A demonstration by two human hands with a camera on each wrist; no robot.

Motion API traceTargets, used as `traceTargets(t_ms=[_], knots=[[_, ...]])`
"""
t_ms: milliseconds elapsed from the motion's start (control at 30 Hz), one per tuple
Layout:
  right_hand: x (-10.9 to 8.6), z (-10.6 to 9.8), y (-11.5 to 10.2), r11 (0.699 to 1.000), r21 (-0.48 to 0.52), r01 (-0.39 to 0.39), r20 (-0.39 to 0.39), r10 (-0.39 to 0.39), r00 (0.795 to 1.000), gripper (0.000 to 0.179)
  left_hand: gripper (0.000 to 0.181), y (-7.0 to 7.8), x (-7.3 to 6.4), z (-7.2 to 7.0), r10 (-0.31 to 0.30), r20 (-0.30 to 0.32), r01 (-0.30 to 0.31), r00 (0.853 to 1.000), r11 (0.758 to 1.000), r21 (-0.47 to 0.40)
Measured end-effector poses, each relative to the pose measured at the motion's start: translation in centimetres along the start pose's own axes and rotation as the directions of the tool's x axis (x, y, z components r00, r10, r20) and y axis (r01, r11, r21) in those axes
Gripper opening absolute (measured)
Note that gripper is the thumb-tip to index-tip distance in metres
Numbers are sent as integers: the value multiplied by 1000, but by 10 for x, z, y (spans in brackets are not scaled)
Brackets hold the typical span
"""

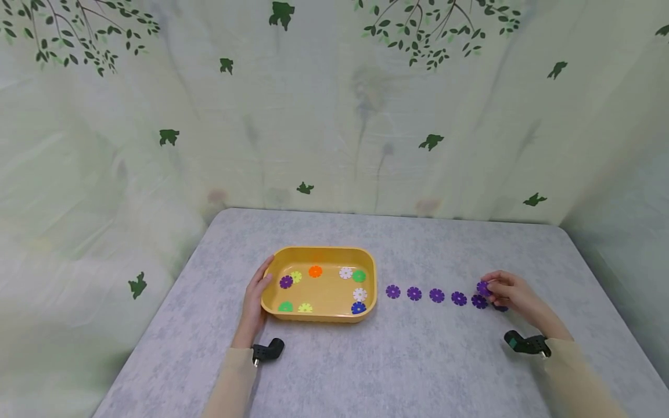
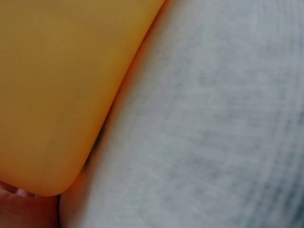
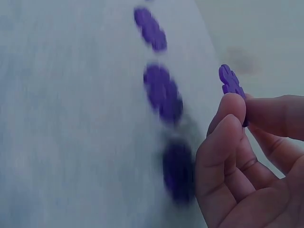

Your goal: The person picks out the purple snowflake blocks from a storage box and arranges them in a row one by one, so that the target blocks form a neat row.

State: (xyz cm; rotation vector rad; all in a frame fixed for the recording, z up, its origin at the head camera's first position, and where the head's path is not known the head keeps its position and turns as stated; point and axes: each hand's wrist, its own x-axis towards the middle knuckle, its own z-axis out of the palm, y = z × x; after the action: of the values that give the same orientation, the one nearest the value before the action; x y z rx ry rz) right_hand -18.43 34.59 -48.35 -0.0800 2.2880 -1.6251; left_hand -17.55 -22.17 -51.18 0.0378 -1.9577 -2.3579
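My left hand [image 1: 254,302] holds the left side of a yellow tray [image 1: 319,318], thumb by the rim. In the left wrist view the tray's wall [image 2: 57,95] hides most of that hand. Inside the tray lie several small flower-shaped discs in orange, white, green, yellow, blue and purple. On the right, my right hand [image 1: 517,296] pinches a purple flower disc [image 3: 230,80] between thumb and fingertips, raised over the table. Below it, a row of purple flower discs [image 1: 436,295] runs rightward from the tray; the hand partly covers the last one [image 1: 502,308].
The grey table [image 1: 397,366] carries the tray and the row. A pale curtain with leaf prints [image 1: 334,116] hangs behind the table's far edge. Each wrist wears a black camera mount [image 1: 527,343].
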Motion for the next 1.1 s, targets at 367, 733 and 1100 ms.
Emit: traceTargets(t_ms=[367, 733, 1100], knots=[[-39, -38, 31, 992, -125, 1, -99, -13, 995, 31, 45, 14, -8, 3, -14, 30, 15, 999, 999, -31], [-38, -30, 26, 952, -278, -128, -172, 82, 982, 28, 45, 9, -5, 1, -24, 27, 25, 999, 999, -21], [-4, 7, -26, 979, -198, 44, -79, -60, 995, 37, 44, 1, 0, 0, -25, -13, 25, 1000, 1000, 2]])
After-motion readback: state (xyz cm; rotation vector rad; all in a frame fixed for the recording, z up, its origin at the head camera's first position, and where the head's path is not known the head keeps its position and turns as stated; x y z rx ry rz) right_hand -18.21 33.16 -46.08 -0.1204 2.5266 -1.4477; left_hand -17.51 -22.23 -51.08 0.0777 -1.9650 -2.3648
